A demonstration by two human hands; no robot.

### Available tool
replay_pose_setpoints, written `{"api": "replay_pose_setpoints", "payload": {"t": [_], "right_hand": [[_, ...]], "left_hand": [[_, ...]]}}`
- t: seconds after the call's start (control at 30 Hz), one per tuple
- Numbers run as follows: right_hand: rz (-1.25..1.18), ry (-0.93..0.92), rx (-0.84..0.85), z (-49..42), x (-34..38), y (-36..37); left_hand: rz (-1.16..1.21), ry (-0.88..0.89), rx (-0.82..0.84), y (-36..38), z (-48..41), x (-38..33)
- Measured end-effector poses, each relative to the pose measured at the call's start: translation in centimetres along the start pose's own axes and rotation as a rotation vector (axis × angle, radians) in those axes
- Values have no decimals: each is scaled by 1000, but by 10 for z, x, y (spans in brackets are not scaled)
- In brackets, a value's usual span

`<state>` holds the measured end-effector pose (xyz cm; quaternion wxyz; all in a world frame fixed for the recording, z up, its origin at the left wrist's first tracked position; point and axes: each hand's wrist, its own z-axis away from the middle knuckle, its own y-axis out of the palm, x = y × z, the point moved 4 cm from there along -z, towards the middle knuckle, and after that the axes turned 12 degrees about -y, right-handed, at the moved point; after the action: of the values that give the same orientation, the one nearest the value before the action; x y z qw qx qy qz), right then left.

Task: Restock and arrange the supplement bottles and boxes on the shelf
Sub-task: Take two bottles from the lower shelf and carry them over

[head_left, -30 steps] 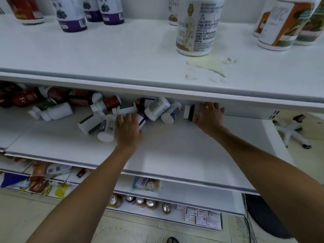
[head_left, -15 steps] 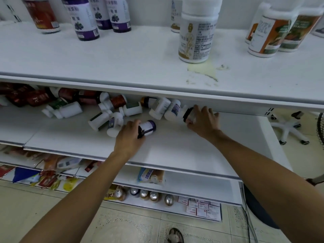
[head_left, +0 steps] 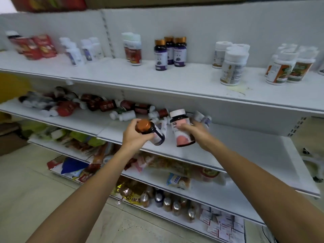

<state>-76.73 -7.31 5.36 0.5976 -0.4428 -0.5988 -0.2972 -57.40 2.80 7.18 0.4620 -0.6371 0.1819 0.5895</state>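
- Grip of left hand (head_left: 135,136): fingers curled round a dark bottle (head_left: 157,135) with a copper cap, tilted, cap toward the camera.
- Grip of right hand (head_left: 195,131): wrapped round a pink-labelled bottle (head_left: 182,132) with a white cap, near upright, just beside the dark one; touching or apart, cannot tell.
- Both held in the air at the front of the middle shelf (head_left: 245,148), not resting on it.
- Behind them, on that shelf: heap of bottles (head_left: 98,104) lying on their sides, spread leftward, unsorted.
- Higher and further back, upper shelf (head_left: 122,74): small standing groups sorted by kind, among them purple-labelled bottles (head_left: 169,53) with copper caps, bare board between groups.
- Step in hand, as a judgement: taking a pair of bottles toward a standing place; most of the restocking left to do.
- Next move probably calls for raising both to the upper shelf, righting the tilted dark bottle, setting it by the copper-capped group if it matches, and finding or starting a group for the pink one without knocking neighbours.
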Motion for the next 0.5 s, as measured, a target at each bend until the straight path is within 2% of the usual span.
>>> {"api": "replay_pose_setpoints", "payload": {"t": [0.2, 0.37, 0.5], "right_hand": [[-259, 25, 173, 18, 54, 81], [-357, -4, 250, 25, 99, 133], [-402, -74, 362, 27, 133, 164]], "left_hand": [[375, -59, 16, -80, 36, 2], [491, -178, -39, -132, 56, -3], [542, -155, -44, -165, 67, -15]]}}
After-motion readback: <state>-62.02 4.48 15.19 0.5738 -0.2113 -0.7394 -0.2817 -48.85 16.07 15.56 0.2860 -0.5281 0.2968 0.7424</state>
